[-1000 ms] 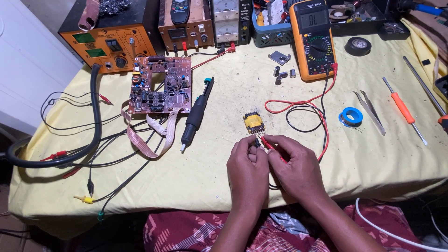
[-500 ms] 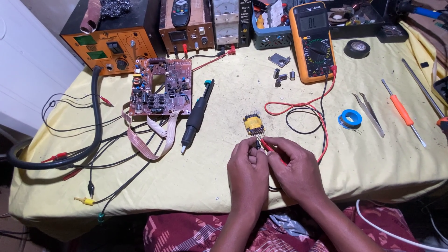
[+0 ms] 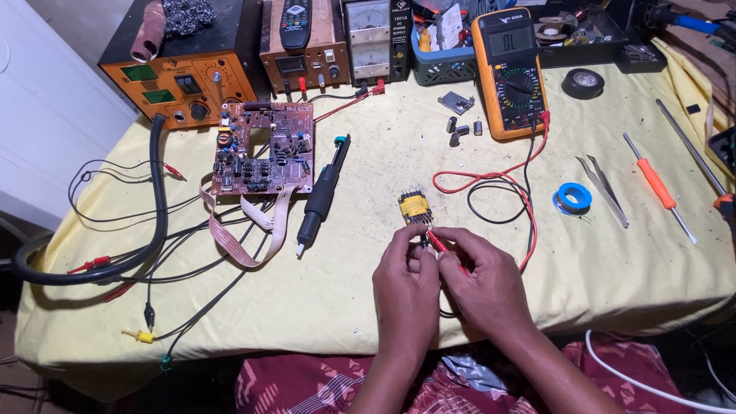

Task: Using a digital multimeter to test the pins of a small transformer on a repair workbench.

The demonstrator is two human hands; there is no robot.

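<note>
A small yellow transformer (image 3: 415, 207) with metal pins lies on the yellow tablecloth (image 3: 368, 291). My left hand (image 3: 406, 280) pinches a black probe whose tip touches the transformer's near pins. My right hand (image 3: 483, 280) holds a red probe (image 3: 438, 242) pointed at the same pins. Red and black leads (image 3: 491, 184) run from the probes up to an orange multimeter (image 3: 509, 73) at the back.
A brown circuit board (image 3: 264, 149) with a ribbon cable lies left, a black soldering handle (image 3: 322, 195) beside it. Bench supplies (image 3: 307, 46) line the back. Blue solder reel (image 3: 573, 198), tweezers (image 3: 606, 190), orange screwdriver (image 3: 658, 184) and black tape roll (image 3: 583, 83) sit right.
Both hands stay at the transformer's pins; the probe tips have shifted only slightly. Everything else on the table is where it was.
</note>
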